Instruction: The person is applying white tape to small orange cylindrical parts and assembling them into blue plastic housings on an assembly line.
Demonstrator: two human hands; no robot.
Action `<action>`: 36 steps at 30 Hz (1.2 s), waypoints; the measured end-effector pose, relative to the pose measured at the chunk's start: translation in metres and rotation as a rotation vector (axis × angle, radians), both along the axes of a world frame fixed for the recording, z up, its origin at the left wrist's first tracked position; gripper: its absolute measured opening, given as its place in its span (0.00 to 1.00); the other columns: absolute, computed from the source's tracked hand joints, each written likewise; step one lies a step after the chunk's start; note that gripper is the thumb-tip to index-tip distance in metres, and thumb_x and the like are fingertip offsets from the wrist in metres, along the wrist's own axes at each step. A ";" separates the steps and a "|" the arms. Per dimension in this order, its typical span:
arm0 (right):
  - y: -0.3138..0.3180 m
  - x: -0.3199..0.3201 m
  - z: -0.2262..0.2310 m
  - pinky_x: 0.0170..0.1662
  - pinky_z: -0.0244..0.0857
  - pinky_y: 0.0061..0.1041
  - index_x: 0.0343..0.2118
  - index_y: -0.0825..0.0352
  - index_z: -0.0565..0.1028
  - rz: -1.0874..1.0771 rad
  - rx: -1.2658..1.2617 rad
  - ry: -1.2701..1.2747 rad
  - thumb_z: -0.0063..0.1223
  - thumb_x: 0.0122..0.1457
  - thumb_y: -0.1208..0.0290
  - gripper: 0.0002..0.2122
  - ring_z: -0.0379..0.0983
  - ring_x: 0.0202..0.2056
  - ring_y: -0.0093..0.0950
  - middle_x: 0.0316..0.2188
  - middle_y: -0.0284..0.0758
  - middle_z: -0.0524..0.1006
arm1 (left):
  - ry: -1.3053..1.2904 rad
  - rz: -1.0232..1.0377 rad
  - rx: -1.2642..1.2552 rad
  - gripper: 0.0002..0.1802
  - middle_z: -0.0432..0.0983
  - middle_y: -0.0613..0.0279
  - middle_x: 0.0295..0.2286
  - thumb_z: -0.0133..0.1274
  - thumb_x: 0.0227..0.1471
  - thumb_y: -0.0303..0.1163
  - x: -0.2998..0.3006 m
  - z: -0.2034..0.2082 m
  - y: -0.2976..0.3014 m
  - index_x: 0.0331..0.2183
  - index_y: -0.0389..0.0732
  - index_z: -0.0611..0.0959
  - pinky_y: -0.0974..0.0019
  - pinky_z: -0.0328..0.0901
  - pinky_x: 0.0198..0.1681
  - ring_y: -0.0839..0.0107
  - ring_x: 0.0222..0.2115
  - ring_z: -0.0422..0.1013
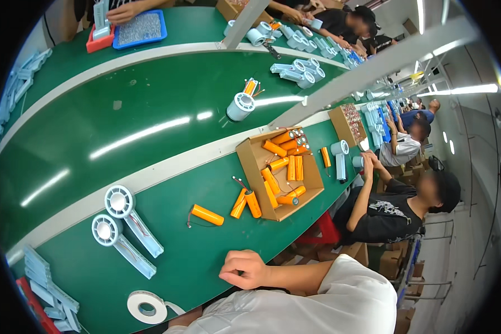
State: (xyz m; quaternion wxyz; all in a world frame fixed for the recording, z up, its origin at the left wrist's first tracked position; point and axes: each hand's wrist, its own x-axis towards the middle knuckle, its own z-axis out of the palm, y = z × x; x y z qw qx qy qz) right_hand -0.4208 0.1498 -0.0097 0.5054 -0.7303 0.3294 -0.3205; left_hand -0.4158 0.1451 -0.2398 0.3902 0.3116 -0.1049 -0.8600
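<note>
My right hand (pixel 244 270) rests at the near edge of the green table, its fingers curled into a loose fist; nothing shows in it. A bit of my left forearm (pixel 185 319) shows at the lower edge beside a roll of white tape (pixel 134 305), its loose end trailing; the left hand itself is out of sight. Beyond my right hand lies a single orange battery cell (pixel 207 215) with thin wires. Two more orange cells (pixel 253 204) lean by an open cardboard box (pixel 278 214) of wired cells. To the left, two light-blue handheld fan housings (pixel 137 229) lie side by side, wires in their handles.
Light-blue housing parts (pixel 49 284) are piled at the lower left. Behind a pale rail (pixel 167 175) runs a green belt carrying a fan head (pixel 241 107) with a cell. A metal post (pixel 373 67) slants across. Co-workers (pixel 395 206) sit to the right and work across the belt.
</note>
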 end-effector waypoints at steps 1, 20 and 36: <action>-0.004 0.002 -0.001 0.27 0.60 0.23 0.31 0.68 0.81 -0.003 -0.032 0.001 0.65 0.57 0.84 0.04 0.64 0.22 0.25 0.26 0.32 0.75 | -0.050 -0.016 -0.054 0.14 0.82 0.62 0.39 0.52 0.68 0.37 0.005 0.001 0.004 0.40 0.39 0.87 0.65 0.69 0.44 0.68 0.36 0.74; -0.017 0.014 0.002 0.36 0.74 0.32 0.58 0.64 0.73 -0.345 -0.456 0.274 0.63 0.63 0.76 0.21 0.74 0.28 0.33 0.49 0.37 0.74 | -1.289 0.209 -0.689 0.08 0.81 0.66 0.35 0.56 0.65 0.28 0.168 0.196 0.226 0.38 0.36 0.87 0.70 0.67 0.37 0.75 0.29 0.70; 0.054 0.008 0.068 0.19 0.57 0.18 0.50 0.72 0.81 0.038 0.469 -0.224 0.50 0.75 0.69 0.13 0.67 0.18 0.17 0.37 0.32 0.81 | -0.720 0.898 -0.490 0.18 0.68 0.61 0.50 0.52 0.70 0.27 0.125 0.262 0.160 0.58 0.36 0.78 0.72 0.67 0.43 0.73 0.38 0.69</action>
